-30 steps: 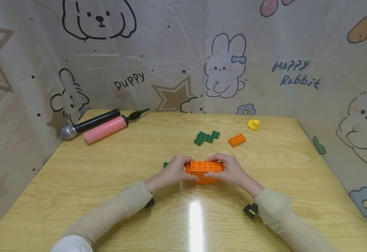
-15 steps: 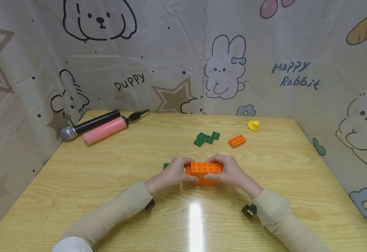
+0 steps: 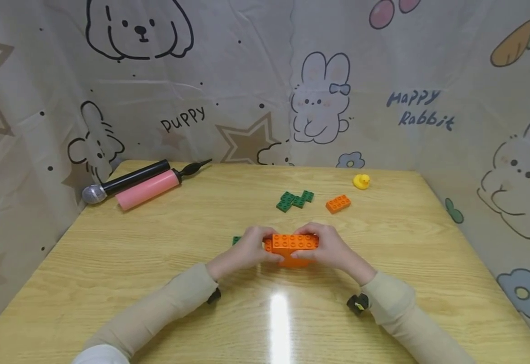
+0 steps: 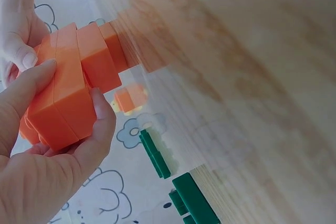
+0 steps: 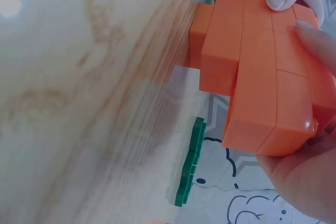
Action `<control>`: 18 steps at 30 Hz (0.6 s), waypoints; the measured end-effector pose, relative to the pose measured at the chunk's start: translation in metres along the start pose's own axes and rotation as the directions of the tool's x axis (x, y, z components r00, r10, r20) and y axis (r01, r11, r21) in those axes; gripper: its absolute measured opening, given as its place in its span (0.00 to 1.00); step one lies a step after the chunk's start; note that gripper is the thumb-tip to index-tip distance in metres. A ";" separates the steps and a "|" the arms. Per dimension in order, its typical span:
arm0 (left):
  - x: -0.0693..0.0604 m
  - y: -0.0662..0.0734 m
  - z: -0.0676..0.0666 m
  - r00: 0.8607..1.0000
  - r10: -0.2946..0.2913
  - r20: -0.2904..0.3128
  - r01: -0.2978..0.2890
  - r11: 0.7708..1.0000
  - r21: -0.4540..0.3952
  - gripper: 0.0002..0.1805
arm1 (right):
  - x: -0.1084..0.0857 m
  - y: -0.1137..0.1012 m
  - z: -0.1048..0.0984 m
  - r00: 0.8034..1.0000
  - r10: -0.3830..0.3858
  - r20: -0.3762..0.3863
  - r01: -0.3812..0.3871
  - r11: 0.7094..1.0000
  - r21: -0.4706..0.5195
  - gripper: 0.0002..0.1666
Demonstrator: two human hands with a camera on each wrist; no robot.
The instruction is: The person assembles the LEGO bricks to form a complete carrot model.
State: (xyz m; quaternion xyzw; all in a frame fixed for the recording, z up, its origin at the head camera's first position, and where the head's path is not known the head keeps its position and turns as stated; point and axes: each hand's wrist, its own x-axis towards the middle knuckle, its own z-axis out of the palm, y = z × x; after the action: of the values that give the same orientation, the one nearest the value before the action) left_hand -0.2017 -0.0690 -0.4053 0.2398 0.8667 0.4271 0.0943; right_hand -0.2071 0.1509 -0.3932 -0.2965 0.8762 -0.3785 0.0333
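Observation:
Both hands hold a built block of orange toy building bricks (image 3: 295,242), studs up, at the middle of the table. My left hand (image 3: 248,246) grips its left end, with the thumb on the near face. The right hand (image 3: 331,246) grips the right end in the same way. In the left wrist view, the orange build (image 4: 63,93) narrows in steps toward the tabletop, and its lowest brick appears to touch the wood. Seams between several bricks show on the build (image 5: 257,87) in the right wrist view. Some fingertips are hidden behind it.
A green brick (image 3: 236,240) sits partly hidden beside the left hand. Farther back lie several flat green bricks (image 3: 294,200), a loose orange brick (image 3: 338,203) and a yellow toy duck (image 3: 361,181). A microphone (image 3: 133,180) and a pink hand pump (image 3: 148,190) lie at the back left.
The head view has shifted slightly, moving the whole scene a little to the left. Both hands keep their grip on the orange bricks, with hardly any movement.

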 end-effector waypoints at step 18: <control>0.001 0.001 -0.001 1.000 -0.016 0.013 0.017 1.000 -0.019 0.19 | -0.004 0.002 0.005 0.996 0.085 -0.028 -0.081 0.989 0.120 0.23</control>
State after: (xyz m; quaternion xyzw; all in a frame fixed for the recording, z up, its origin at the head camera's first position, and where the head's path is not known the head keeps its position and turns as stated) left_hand -0.2023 -0.0692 -0.4042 0.2345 0.8640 0.4329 0.1057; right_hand -0.2035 0.1506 -0.3984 -0.2511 0.8641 -0.4330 0.0521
